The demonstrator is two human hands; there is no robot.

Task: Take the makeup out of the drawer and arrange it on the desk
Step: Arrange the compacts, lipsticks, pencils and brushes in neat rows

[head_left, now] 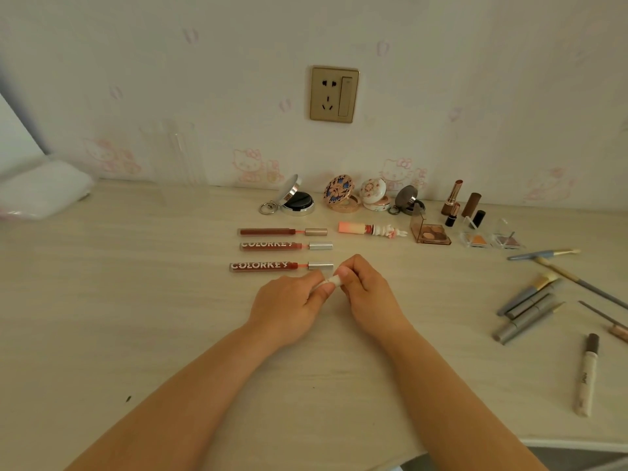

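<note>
My left hand [289,305] and my right hand [365,292] meet over the middle of the desk [136,317], and both pinch a small white tube [334,281] between the fingertips. Most of the tube is hidden by my fingers. Just behind my hands lie three lip glosses with their caps pulled partly off: one marked COLORKEY [263,266], a second the same [270,245], and a plain dark red one [268,231]. Several open compacts, among them a silver one [295,198], stand along the wall.
A pink figurine lipstick [370,229], an eyeshadow palette [430,232], upright lipsticks [452,197] and small clear shadow pots [475,239] sit at the back right. Brushes and grey tubes [530,311] lie at the right edge. A white pouch [40,188] rests at far left.
</note>
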